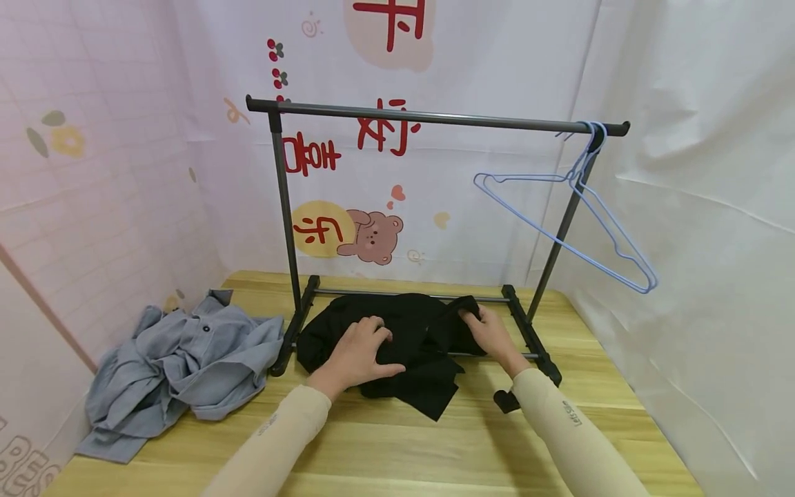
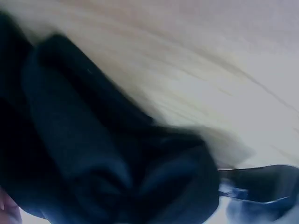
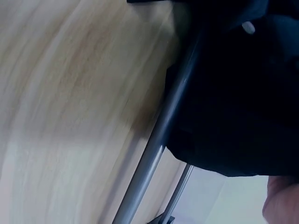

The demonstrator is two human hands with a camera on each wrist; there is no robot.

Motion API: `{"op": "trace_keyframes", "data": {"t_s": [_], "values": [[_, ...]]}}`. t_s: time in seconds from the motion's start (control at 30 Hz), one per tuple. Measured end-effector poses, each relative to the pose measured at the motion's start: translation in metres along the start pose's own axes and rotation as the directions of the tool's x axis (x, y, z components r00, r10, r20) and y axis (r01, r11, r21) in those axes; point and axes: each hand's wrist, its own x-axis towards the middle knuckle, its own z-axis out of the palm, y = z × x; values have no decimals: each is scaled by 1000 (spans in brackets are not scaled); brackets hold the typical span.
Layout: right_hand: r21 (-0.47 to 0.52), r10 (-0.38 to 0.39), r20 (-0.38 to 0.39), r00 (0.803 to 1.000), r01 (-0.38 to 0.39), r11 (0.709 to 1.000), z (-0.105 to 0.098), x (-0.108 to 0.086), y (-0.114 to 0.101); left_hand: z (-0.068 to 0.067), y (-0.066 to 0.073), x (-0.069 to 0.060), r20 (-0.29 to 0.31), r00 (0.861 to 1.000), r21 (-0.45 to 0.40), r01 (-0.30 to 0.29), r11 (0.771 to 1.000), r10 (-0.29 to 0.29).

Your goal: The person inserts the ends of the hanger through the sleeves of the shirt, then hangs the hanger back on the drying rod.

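Observation:
A crumpled black garment point(image 1: 397, 331) lies across the base bars of a dark clothes rack point(image 1: 287, 207) on the table. My left hand point(image 1: 355, 352) is over the garment's left part, thumb spread away from loosely bent fingers. At the garment's right end, my right hand point(image 1: 489, 333) pinches a raised fold between thumb and fingers. In the right wrist view the black cloth point(image 3: 233, 107) hangs over a metal bar point(image 3: 161, 130), and a small light spot shows on it. Dark folds point(image 2: 112, 154) fill much of the blurred left wrist view.
To the left lies a crumpled grey-blue shirt point(image 1: 192, 352) with a dark button. Blue hangers point(image 1: 565, 241) hang at the right end of the rack's top bar point(image 1: 435, 117). The wooden table point(image 1: 385, 449) meets white printed curtains point(image 1: 484, 228) behind.

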Motion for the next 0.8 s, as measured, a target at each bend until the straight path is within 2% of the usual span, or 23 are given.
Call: {"op": "trace_keyframes", "data": {"t_s": [0.1, 0.17, 0.2, 0.23, 0.3, 0.33, 0.37, 0.4, 0.43, 0.47, 0.53, 0.63, 0.67, 0.73, 0.77, 0.8], "values": [[17, -1, 7, 1000, 0, 1000, -1, 0, -3, 4, 15, -3, 27, 998, 164, -52, 985, 48], [24, -6, 10, 1000, 6, 1000, -1, -1, -6, 6, 22, -5, 58, 997, 262, -57, 963, 44], [31, -6, 13, 1000, 5, 1000, -2, -2, -7, 8, 24, -5, 41, 998, 287, -47, 957, 36], [55, 4, 27, 1000, -5, 998, -4, -5, -13, 8, 24, -5, 23, 1000, 275, -17, 961, 11], [95, 30, 50, 998, -35, 995, -9, -7, -16, 3, 22, -3, -38, 996, 153, 81, 985, -76], [114, 53, 60, 997, -60, 992, -13, -8, -19, -1, 20, -1, -73, 988, 35, 137, 990, -134], [125, 80, 73, 994, -89, 988, -18, -10, -22, -7, 17, 2, -98, 975, -106, 187, 977, -197], [136, 111, 92, 990, -123, 983, -23, -11, -25, -14, 14, 5, -110, 958, -246, 231, 941, -264], [146, 144, 114, 983, -160, 976, -28, -13, -29, -21, 12, 8, -102, 939, -369, 272, 889, -330], [144, 172, 130, 976, -190, 971, -32, -12, -29, -28, 9, 11, -94, 921, -467, 296, 833, -379], [151, 212, 197, 957, -243, 958, -39, -17, -43, -40, 4, 15, -52, 899, -600, 319, 733, -434], [249, 229, 331, 915, -319, 915, -47, -25, -71, -55, -3, 17, 66, 898, -721, 345, 601, -435], [292, 219, 372, 902, -338, 895, -50, -27, -81, -58, -5, 18, 109, 901, -748, 352, 563, -419], [388, 188, 440, 878, -375, 842, -56, -31, -100, -65, -10, 19, 189, 897, -781, 384, 492, -400], [428, 183, 460, 869, -397, 812, -59, -31, -108, -67, -12, 19, 217, 891, -787, 402, 468, -399], [458, 176, 475, 863, -412, 788, -62, -30, -113, -69, -15, 20, 236, 884, -785, 418, 457, -403]]}}
